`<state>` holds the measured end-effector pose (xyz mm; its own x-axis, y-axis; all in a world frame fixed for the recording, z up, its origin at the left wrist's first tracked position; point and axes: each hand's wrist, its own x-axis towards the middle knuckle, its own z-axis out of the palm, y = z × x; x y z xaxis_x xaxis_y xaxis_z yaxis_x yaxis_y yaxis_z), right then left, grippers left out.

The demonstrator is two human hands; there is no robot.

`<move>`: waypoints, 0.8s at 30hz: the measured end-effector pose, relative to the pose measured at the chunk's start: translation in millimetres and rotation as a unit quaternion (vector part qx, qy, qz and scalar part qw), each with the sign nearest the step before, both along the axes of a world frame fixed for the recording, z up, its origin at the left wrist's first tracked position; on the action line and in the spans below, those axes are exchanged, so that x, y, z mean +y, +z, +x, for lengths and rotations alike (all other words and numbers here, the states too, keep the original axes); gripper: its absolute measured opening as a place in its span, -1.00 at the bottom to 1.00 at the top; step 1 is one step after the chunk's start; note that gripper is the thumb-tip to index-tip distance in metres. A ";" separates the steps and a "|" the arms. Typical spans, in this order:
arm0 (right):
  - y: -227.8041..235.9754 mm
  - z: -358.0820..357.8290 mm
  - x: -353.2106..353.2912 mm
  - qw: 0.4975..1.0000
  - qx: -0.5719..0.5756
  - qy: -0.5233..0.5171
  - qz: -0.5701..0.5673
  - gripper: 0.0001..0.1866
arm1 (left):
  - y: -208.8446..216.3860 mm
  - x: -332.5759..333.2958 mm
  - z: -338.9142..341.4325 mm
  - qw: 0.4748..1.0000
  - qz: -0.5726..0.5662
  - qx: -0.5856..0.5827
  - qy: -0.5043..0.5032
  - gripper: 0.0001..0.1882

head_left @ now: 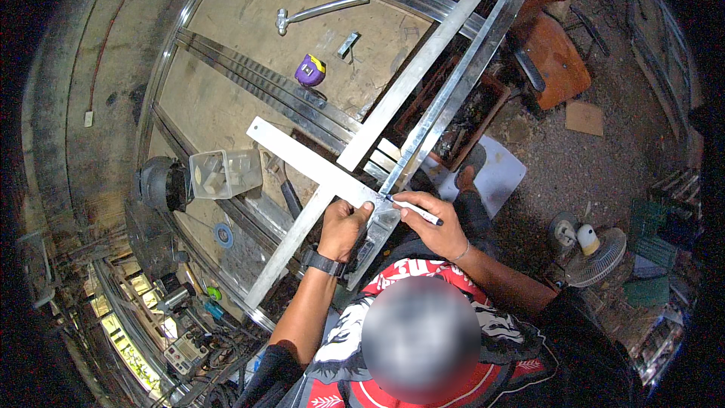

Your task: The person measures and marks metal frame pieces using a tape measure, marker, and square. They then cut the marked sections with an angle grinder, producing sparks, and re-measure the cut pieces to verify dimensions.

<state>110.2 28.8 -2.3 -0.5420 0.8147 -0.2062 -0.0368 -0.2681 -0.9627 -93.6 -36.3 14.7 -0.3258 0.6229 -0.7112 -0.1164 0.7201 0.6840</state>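
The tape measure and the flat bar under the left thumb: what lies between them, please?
Metal rails, running slantwise, lie between the tape measure and the flat bar, as the head view shows.

Bright white, the marker (pixel 417 210) I'm watching ends in dark blue, and the flat bar (pixel 291 149) is a pale silvery white. On the tan desk (pixel 245 4), the tape measure (pixel 308 72) shows purple and yellow, the hammer (pixel 325 10) plain silver. The watch (pixel 325 262) is black. The shirt (pixel 521 332) carries bold prints in black, red and white. Over there, the chair (pixel 559 53) is rusty orange and a round disc (pixel 217 232) light blue.
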 end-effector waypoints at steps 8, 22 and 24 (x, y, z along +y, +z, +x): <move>-2.6 0.6 -0.4 1.000 -0.007 0.006 0.010 -0.72 | 14.8 6.2 6.6 1.000 0.013 0.017 0.011 -0.82; -3.3 -1.3 6.9 0.998 -0.011 0.046 0.038 -0.74 | 1.5 0.4 4.9 0.999 0.047 -0.015 0.016 -0.83; 0.6 2.4 8.2 0.997 -0.021 0.056 0.046 -0.75 | 1.2 0.3 2.3 1.000 0.016 -0.006 -0.002 -0.83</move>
